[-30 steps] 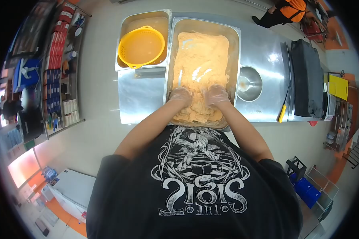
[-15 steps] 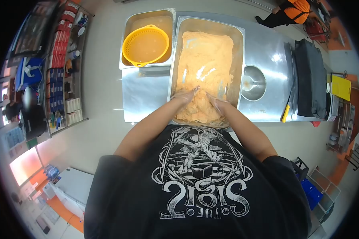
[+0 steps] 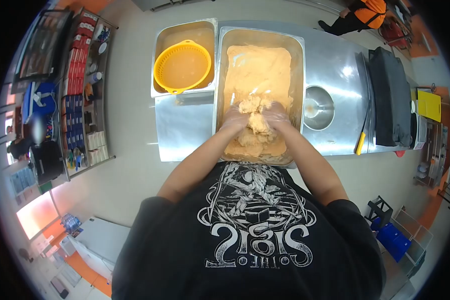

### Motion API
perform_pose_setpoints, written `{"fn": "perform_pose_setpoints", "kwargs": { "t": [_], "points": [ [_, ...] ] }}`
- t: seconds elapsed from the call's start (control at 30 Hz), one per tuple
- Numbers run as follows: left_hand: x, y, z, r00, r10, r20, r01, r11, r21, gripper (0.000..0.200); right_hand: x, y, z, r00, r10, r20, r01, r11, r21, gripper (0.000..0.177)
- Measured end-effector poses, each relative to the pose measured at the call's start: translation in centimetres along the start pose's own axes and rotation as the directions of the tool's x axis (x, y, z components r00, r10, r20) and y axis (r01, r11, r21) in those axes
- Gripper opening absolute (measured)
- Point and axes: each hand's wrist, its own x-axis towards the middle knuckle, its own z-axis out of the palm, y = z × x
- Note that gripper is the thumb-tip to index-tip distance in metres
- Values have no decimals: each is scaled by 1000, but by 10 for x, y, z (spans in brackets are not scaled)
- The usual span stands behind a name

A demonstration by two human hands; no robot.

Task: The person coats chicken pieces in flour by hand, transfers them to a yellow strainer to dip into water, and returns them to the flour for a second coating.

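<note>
A deep steel pan (image 3: 298,55) holds pale orange breading flour (image 3: 260,65), smooth at the far end and churned near me. My left hand (image 3: 235,118) and my right hand (image 3: 277,116), both in what look like thin clear gloves, are cupped around flour-coated pieces (image 3: 256,106) from either side. The pieces form a lumpy, shaggy heap between my palms; what lies under the coating is hidden. My fingertips are partly covered by the clump and flour. More crumbly flour (image 3: 257,147) lies below my wrists at the near end.
Left of the pan, a yellow strainer basket (image 3: 158,75) sits in a second steel pan (image 3: 214,35) of cloudy liquid. A round basin (image 3: 327,107) is set in the steel counter (image 3: 335,60) at right. A yellow-handled tool (image 3: 360,143) lies farther right. Someone in orange (image 3: 372,12) stands beyond.
My hands have come up from low in the flour, moving slightly farther from my body. Coated pieces now show heaped between them. The view has shifted a little.
</note>
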Motion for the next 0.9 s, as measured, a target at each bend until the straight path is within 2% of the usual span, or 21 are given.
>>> {"fn": "perform_pose_setpoints", "kwargs": {
  "t": [0.03, 0.07, 0.1, 0.13, 0.2, 0.23, 0.27, 0.3, 0.33, 0.37, 0.4, 0.47, 0.53, 0.57, 0.6, 0.63, 0.7, 0.73, 0.8, 0.87, 0.9],
  "points": [
    [9, -8, -1, 967, 185, -176, -124, 943, 309, 50, 26, 37, 20, 1000, 2, -9, -2, 1000, 3, 35],
    [18, -16, -6, 965, 194, -178, -131, 940, 313, 50, 56, 73, 38, 990, -107, -97, 121, 982, 146, 34],
    [24, -28, -12, 889, 433, -149, -343, 845, 411, 53, 76, 89, 43, 960, -204, -194, 252, 928, 274, 34],
    [26, -33, -16, 761, 642, -95, -522, 693, 497, 56, 82, 84, 24, 958, -206, -200, 257, 927, 274, 34],
    [23, -32, -16, 810, 587, 1, -465, 640, 612, 59, 79, 59, -37, 911, -120, -394, 26, 971, -237, 32],
    [19, -32, -17, 855, 511, 86, -411, 569, 712, 62, 84, 47, -53, 909, -121, -399, 28, 972, -233, 32],
    [7, -25, -22, 854, 514, 83, -409, 564, 717, 62, 90, 36, -68, 935, 55, -349, 1, 987, 159, 31],
    [-12, -10, -29, 847, 496, 191, -469, 529, 707, 62, 97, 29, -77, 953, 193, -234, -45, 853, 521, 30],
    [-24, -2, -34, 832, 470, 295, -526, 498, 690, 62, 108, 29, -69, 953, 184, -239, -34, 853, 520, 30],
    [-28, -6, -36, 835, 467, 289, -519, 497, 696, 62, 123, 31, -44, 914, -156, -375, 249, 944, 215, 29],
    [-31, -11, -37, 836, 460, 299, -525, 511, 681, 60, 131, 31, -27, 778, -492, -392, 484, 866, -126, 29],
    [-37, -3, -40, 835, 451, 316, -534, 523, 665, 58, 128, 5, -8, 838, -545, -29, 537, 832, -138, 33],
    [-48, 30, -46, 971, 221, 96, -240, 917, 318, 55, 36, -71, -78, 873, -356, 334, 344, 934, 98, 41],
    [-45, 33, -45, 969, 226, 97, -245, 917, 316, 55, 76, -44, 0, 817, -520, 250, 500, 854, 141, 44],
    [-40, 38, -45, 961, 273, -37, -242, 902, 358, 54, 114, -18, 75, 731, -664, 158, 646, 748, 155, 48],
    [-36, 43, -45, 931, 320, -174, -232, 888, 396, 54, 99, -22, 65, 730, -664, 160, 649, 747, 144, 48],
    [1, 24, -31, 868, 407, -285, -280, 875, 395, 53, 39, -45, 23, 821, -387, 420, 352, 922, 161, 50],
    [17, 18, -25, 789, 479, -385, -321, 856, 405, 52, 30, -50, -2, 821, -386, 421, 356, 922, 152, 50],
    [32, 26, -24, 847, 421, -325, -262, 862, 434, 54, 24, -58, -46, 862, -250, 441, 164, 960, 225, 57],
    [40, 27, -21, 902, 344, -263, -193, 864, 466, 57, 34, -37, -74, 938, 59, 341, -70, 997, 21, 55],
    [42, 26, -18, 955, 267, -132, -148, 811, 567, 59, 42, -7, -56, 985, -2, 172, 12, 998, -57, 52]
  ]
}}
